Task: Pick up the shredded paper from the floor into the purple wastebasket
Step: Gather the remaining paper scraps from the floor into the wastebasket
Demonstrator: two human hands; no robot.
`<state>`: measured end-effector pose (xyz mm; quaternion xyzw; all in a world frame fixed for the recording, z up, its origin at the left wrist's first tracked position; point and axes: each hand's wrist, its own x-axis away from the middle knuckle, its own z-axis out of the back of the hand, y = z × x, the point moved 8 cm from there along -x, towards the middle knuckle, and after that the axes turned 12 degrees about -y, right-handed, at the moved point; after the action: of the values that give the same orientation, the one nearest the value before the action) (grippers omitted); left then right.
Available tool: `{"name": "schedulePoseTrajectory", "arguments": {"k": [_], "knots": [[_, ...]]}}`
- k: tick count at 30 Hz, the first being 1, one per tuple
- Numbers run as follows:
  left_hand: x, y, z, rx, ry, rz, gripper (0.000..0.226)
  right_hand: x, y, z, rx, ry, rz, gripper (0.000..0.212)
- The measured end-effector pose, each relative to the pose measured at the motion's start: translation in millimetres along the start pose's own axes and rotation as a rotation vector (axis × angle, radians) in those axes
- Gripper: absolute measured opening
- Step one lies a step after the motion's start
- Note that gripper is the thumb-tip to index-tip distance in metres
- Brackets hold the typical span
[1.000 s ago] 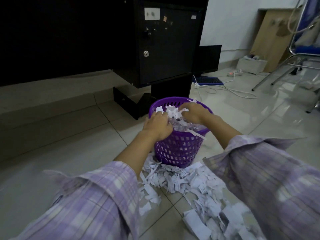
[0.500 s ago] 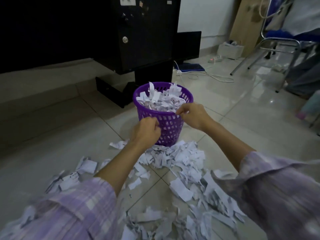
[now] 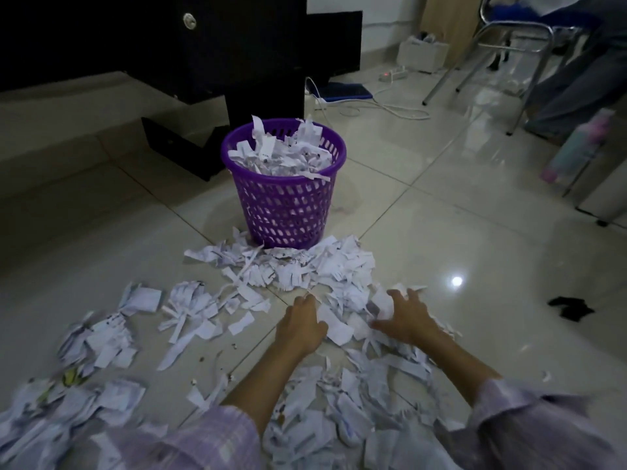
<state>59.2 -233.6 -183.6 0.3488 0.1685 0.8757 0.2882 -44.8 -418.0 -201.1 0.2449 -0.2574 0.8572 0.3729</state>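
Note:
The purple wastebasket (image 3: 283,201) stands upright on the tiled floor, filled to the rim with white shredded paper. More shredded paper (image 3: 305,269) lies spread over the floor in front of it and toward me. My left hand (image 3: 300,325) rests on the pile with its fingers bent down into the scraps. My right hand (image 3: 405,317) lies on the paper beside it, fingers spread. Neither hand has lifted anything. Both are well short of the basket.
A black cabinet (image 3: 210,45) stands just behind the basket. White cables (image 3: 383,106) and a power strip lie on the floor at the back right. A metal chair frame (image 3: 492,56) and a small black object (image 3: 570,308) are on the right.
Both hands left the basket rim, where they had dropped paper, and came down toward me onto the floor pile. The view tilted down.

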Motion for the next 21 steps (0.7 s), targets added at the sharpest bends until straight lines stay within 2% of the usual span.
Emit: {"name": "schedulePoseTrajectory", "arguments": {"k": [3, 7, 9, 11, 13, 16, 18, 21], "knots": [[-12.3, -8.3, -17.3, 0.131, -0.077, 0.022, 0.058, -14.5, 18.3, -29.4, -0.066, -0.085, -0.049, 0.114], [-20.6, -12.6, -27.8, 0.336, -0.129, 0.009, 0.049, -19.1, -9.9, -48.8, -0.046, -0.093, 0.1, 0.113], [-21.5, -16.8, -31.6, 0.459, -0.114, 0.027, 0.042, -15.9, -33.8, -61.0, -0.066, -0.116, 0.181, 0.122], [-22.7, -21.4, -35.2, 0.648, -0.096, 0.062, 0.028, -11.2, -56.0, -74.2, -0.039, -0.135, 0.246, 0.12], [-23.1, -26.5, -39.0, 0.823, -0.08, 0.122, 0.019, -4.8, -72.2, -86.2, 0.04, -0.126, 0.282, 0.103], [-23.3, -38.4, -38.5, 0.899, -0.015, 0.174, 0.017, 4.2, -82.4, -84.8, 0.089, 0.042, 0.305, 0.063], [-19.0, -44.5, -35.6, 0.975, 0.032, 0.194, 0.016, 6.0, -82.2, -80.4, 0.074, 0.111, 0.331, 0.042], [-12.9, -45.8, -28.0, 1.007, 0.064, 0.162, 0.021, 6.2, -82.0, -71.7, -0.038, 0.111, 0.418, 0.022]]}}
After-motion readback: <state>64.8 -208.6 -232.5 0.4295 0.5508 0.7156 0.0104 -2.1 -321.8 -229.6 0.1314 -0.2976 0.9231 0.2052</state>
